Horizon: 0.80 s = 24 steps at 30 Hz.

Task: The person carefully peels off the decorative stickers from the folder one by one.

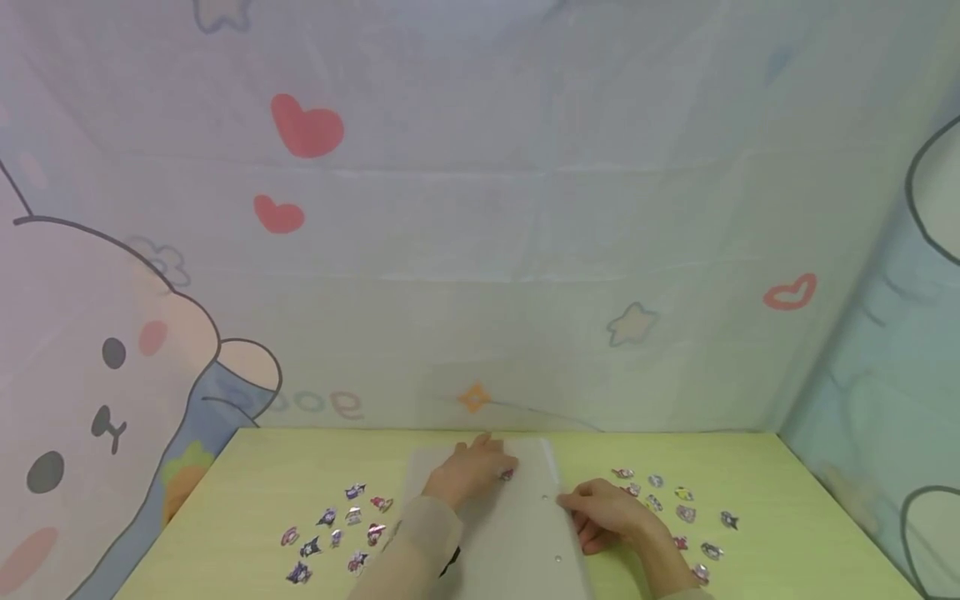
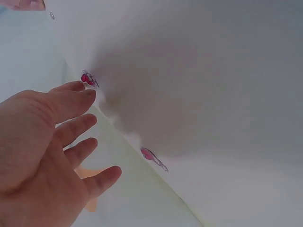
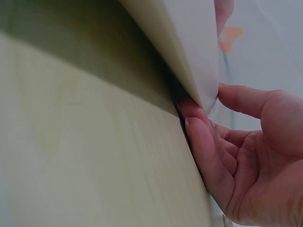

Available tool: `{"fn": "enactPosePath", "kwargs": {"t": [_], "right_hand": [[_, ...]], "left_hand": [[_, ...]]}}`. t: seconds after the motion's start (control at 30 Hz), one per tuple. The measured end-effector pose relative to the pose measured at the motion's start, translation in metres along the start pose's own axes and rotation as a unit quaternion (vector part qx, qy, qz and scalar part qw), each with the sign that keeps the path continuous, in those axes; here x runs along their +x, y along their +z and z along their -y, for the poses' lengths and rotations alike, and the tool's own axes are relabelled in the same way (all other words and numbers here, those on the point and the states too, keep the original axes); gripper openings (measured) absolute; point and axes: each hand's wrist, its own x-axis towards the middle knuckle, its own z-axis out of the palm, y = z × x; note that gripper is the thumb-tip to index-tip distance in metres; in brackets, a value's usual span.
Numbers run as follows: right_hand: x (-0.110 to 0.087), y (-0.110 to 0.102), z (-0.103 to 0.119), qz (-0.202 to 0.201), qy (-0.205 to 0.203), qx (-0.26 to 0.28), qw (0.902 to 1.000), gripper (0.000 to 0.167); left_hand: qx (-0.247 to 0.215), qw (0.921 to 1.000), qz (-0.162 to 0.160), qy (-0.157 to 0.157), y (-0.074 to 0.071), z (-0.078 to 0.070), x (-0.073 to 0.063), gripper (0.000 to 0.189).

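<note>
A large white board-like sheet [image 1: 517,533] lies on the table between the hands. My left hand [image 1: 471,471] reaches over its far part, pinching a small red and purple cartoon sticker [image 2: 89,79] at the tips of thumb and index finger, close over the sheet. The other left fingers are spread. A pink sticker [image 2: 154,158] lies on the sheet near that hand. At the sheet's right edge is my right hand [image 1: 603,510]. Its thumb is above and its curled fingers [image 3: 201,137] are under the edge, gripping it and holding it raised off the table.
Several cartoon stickers [image 1: 336,537] are scattered left of the sheet, and several more, such as a dark one [image 1: 729,520], to the right. Small round marks [image 1: 558,558] dot the sheet's right side. A printed cloth [image 1: 480,250] hangs behind the yellow-green table [image 1: 247,492].
</note>
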Motion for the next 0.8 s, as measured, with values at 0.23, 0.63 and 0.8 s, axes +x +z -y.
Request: {"fn": "enactPosePath", "kwargs": {"t": [0.23,0.63,0.8], "right_hand": [[0.000,-0.001,0.001,-0.001,-0.004,0.001,1.0000,0.029],[0.002,0.001,-0.002,0.002,-0.003,0.003,1.0000,0.030],[0.003,-0.001,-0.002,0.001,0.001,0.001,1.0000,0.030]], "left_hand": [[0.045,0.9974,-0.035,0.045,0.003,0.000,0.002,0.026],[0.092,0.9856,-0.122,0.072,0.012,-0.002,0.008,0.008],[0.098,0.9823,-0.143,0.072,0.014,-0.002,0.006,0.005]]}}
